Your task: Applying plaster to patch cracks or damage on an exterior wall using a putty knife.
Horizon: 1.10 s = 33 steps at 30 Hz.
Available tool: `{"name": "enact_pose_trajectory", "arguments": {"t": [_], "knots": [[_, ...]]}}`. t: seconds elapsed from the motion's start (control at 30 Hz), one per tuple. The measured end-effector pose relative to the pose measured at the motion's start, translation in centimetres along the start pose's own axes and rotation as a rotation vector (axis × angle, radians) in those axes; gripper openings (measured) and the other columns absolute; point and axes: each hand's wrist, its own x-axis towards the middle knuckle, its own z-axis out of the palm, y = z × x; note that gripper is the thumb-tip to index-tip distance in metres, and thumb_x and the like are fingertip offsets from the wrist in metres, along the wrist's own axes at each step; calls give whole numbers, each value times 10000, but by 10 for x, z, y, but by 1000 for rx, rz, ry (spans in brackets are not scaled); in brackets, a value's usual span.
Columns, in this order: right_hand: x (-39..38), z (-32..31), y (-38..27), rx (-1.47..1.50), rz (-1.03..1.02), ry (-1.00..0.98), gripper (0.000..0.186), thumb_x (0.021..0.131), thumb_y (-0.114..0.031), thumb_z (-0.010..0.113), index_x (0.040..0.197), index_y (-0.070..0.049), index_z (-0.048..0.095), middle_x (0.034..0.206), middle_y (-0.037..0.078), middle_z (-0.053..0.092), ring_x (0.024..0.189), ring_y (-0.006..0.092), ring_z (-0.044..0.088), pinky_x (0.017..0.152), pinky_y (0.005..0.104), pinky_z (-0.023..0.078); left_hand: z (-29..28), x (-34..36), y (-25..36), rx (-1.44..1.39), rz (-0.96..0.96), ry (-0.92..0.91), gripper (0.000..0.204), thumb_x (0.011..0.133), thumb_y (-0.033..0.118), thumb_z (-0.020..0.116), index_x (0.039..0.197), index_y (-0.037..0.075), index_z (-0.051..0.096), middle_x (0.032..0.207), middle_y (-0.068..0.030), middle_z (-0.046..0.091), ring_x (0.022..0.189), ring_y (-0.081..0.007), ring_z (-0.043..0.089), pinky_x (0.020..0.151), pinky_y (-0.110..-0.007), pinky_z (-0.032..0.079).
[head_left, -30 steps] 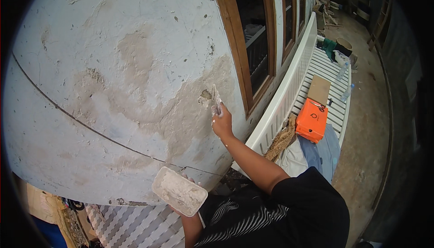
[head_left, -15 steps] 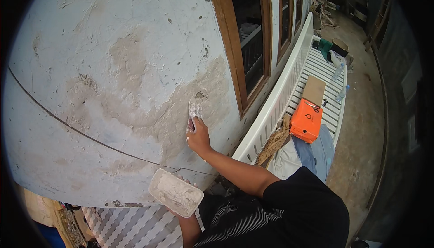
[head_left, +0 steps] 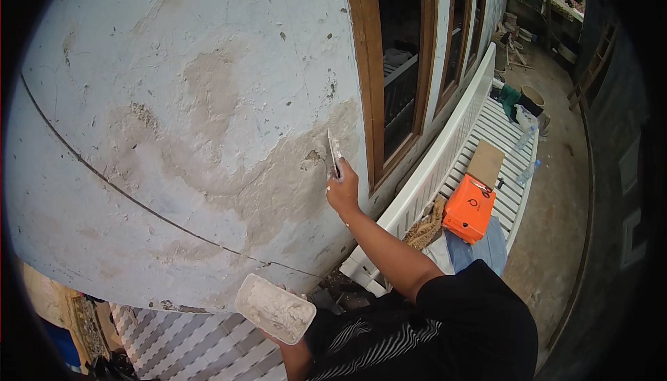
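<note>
My right hand [head_left: 343, 190] is closed round the handle of a putty knife [head_left: 335, 150], its blade against the wall [head_left: 278, 68]. The blade lies beside a small rough hole [head_left: 313, 160] within a damp-looking grey-beige patch [head_left: 278, 179], close to the wooden window frame [head_left: 375, 89]. White smears mark my fingers and wrist. Lower down, my left hand [head_left: 293, 350] grips a whitish rectangular tub [head_left: 241, 299] from beneath, tilted so its opening shows. Pale pasty filler [head_left: 278, 311] lies in it. Most of the left fingers are hidden behind the tub.
A white slatted bench [head_left: 479, 82] runs along the wall at right, bearing an orange box [head_left: 470, 208] with scissors on it, a brown cardboard piece [head_left: 485, 161], cloths and bottles. A dark cable [head_left: 139, 204] crosses the wall. Beyond the bench is a concrete path [head_left: 556, 193].
My right hand has moved the putty knife rightward and slightly up, from below the hole to its right, nearer the window frame. My left hand still holds the tub; the view has shifted a little.
</note>
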Motion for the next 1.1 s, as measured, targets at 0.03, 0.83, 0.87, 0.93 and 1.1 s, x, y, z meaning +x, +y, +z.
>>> {"name": "enact_pose_trajectory", "arguments": {"t": [0.03,0.83,0.87,0.93,1.1], "knots": [[-9,18,5,-107,-138,65,397,741,55,540,1134,114,556,1032,265,594,935,432,587,838,431,478,1,2,0,-9,-9,7,811,854,522,624,1514,208,274,1487,-169,349,1311,-413,402,1067,-644,321],[-43,43,4,-90,-138,31,309,757,67,557,1064,100,564,938,242,592,844,379,592,777,368,488,5,-10,14,-33,11,79,811,850,533,628,1507,198,291,1478,-167,374,1299,-403,420,1072,-641,317],[-54,55,-4,-126,-171,42,327,747,59,564,1071,108,563,979,265,596,898,423,598,808,403,491,1,-13,15,-36,25,80,811,850,533,628,1507,198,291,1478,-167,374,1299,-403,420,1072,-641,317],[-72,61,-13,-86,-126,-23,339,730,44,570,1060,116,563,1017,286,588,980,481,567,858,462,469,-6,-17,15,-36,43,79,806,852,530,625,1505,194,292,1465,-165,384,1283,-410,430,1073,-643,314],[-117,40,5,-51,-191,-412,305,718,50,556,1023,55,569,965,261,566,937,471,550,799,466,465,-14,-12,13,-37,39,85,803,864,518,613,1519,210,267,1486,-167,363,1317,-421,399,1083,-648,295]]}}
